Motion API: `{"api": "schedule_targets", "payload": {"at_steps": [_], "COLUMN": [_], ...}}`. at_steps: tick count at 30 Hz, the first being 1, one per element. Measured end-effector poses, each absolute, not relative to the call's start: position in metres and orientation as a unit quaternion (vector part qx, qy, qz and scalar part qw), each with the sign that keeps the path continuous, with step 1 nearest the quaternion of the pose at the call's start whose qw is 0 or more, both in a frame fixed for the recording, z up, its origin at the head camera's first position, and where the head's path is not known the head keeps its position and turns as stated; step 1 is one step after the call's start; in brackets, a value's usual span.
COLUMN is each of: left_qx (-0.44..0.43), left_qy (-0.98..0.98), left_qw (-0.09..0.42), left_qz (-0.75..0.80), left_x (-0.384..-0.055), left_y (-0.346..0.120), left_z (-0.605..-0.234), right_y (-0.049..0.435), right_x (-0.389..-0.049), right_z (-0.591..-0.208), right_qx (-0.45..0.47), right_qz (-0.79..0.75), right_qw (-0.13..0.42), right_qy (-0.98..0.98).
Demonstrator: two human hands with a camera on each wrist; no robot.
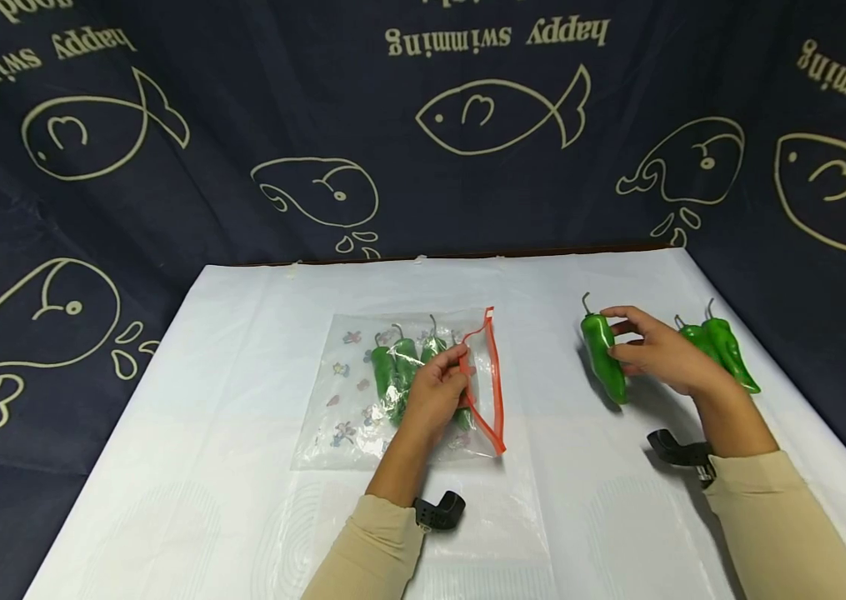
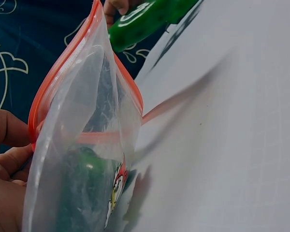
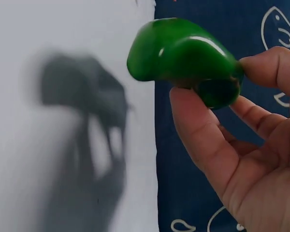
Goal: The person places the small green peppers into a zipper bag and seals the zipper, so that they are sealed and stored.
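A clear zip bag (image 1: 325,400) with a red zip edge and small printed figures lies on the table, several green peppers (image 1: 385,375) inside it. My left hand (image 1: 433,392) pinches the upper edge of its mouth, which gapes toward the right. In the left wrist view the red-edged opening (image 2: 135,94) stands apart, a pepper (image 2: 82,169) blurred behind the plastic. To the right of the bag, my right hand (image 1: 655,350) grips a green pepper (image 1: 603,358) between thumb and fingers, held above the table. The right wrist view shows that pepper (image 3: 183,53) end-on, its shadow on the white cloth.
Two more green peppers (image 1: 726,350) lie by the table's right edge, partly behind the right hand. A white cover (image 1: 242,333) spreads over the table. Dark blue cloth (image 1: 513,200) with fish drawings hangs behind and at the sides.
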State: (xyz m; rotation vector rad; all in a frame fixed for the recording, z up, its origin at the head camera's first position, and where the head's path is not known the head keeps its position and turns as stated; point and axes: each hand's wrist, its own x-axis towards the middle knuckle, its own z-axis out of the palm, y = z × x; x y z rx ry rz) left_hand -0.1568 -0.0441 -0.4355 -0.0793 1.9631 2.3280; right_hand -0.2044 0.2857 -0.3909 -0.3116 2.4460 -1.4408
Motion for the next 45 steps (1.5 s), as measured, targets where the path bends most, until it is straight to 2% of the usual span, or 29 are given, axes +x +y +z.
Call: {"api": "schedule_targets", "payload": {"at_steps": [27,39,45], "left_qx": [-0.031,-0.023,-0.023], "left_qy": [0.649,0.641,0.645], "left_qw": [0.054,0.048,0.05], "left_qz": [0.758,0.766,0.762], "left_x": [-0.158,-0.158,-0.158], "left_y": [-0.044,-0.045,-0.045], "left_z": [-0.432,-0.436,-0.437], "right_y": [0.218,0.182,0.17], "right_x": [-0.206,-0.207,-0.201], "right_z": [-0.402,-0.408,-0.413], "right_qx": [-0.15,-0.112,-0.113], "right_qz": [-0.594,-0.633,-0.629], "right_qw": [0.152,0.182,0.22], "right_qy": [0.776,0.744,0.737]}}
